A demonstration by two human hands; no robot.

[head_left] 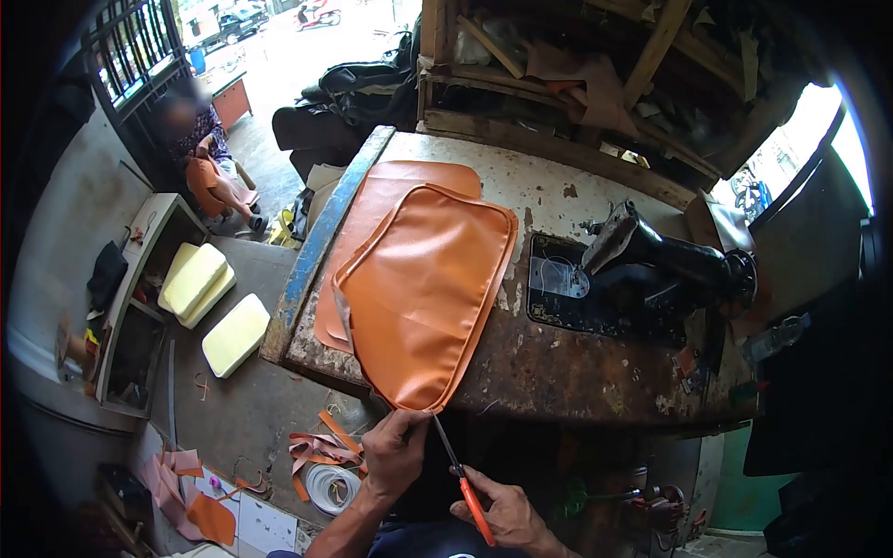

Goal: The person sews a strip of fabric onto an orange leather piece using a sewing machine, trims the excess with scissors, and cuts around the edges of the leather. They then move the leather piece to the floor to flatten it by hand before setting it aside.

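**Daylit scene, heavy fisheye vignette**

Bright daylight floods in from the street doorway (279, 37) and blows out a window (851, 139) at right. Under the table (577, 372) lies deep shadow. Edges bend and darken; distant figures blur.

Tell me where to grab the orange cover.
Pinch the cover at its near piped corner, coming from the front: that corner overhangs the table, the rest lies flat. The left hand holds it there; the right hand holds scissors.

A worn, rust-stained table (577, 177) with a blue edge stands on a grey concrete floor (251, 409), backed by a cluttered wooden rack (558, 65), with a low shelf unit (139, 270) along the left wall (65, 214) and daylight entering through a barred window (135, 46).
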